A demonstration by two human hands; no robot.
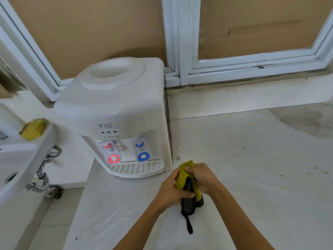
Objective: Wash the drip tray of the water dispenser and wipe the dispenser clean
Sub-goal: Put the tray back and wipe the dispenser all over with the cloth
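Both hands, left hand (170, 186) and right hand (201, 177), clutch a cloth (185, 179), possibly wet, just right of the dispenser (115, 114); wringing could drip.

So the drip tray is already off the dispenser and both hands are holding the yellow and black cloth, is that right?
Not quite. The head view shows the drip tray seated in the base of the dispenser, under the red and blue taps. The rest holds: the left hand and right hand both grip the yellow and black cloth.
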